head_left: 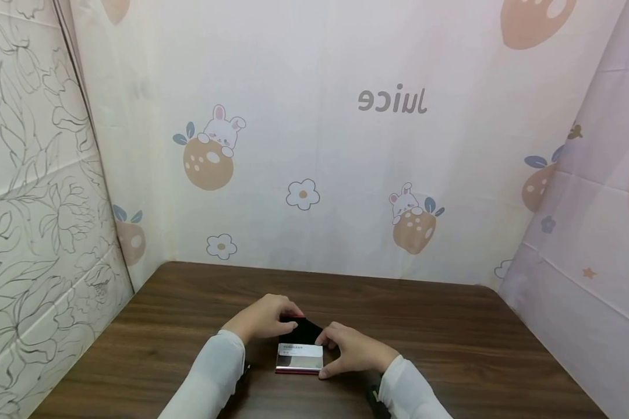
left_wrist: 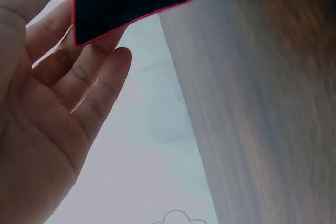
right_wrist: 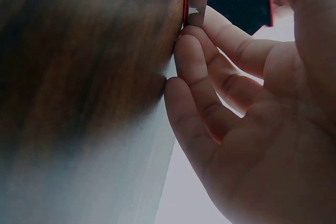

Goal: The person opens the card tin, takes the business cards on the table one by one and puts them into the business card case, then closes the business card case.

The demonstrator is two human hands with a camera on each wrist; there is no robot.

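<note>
A small card case with a silver inner face and red edges lies open on the table in the head view. White printed paper or card shows inside it. Its black-lined flap stands raised at the back. My left hand pinches that flap, thumb on the black lining and fingers behind. At the case's right side, my right hand holds it between thumb and fingers. In the right wrist view, fingertips rest low by the table beside the case's shiny side; the thumb's contact is hidden there.
The brown wood-grain table spreads out around both hands. Behind it hangs a pale printed curtain, with further cloth walls on the left and right. Dark straps sit near the wrists.
</note>
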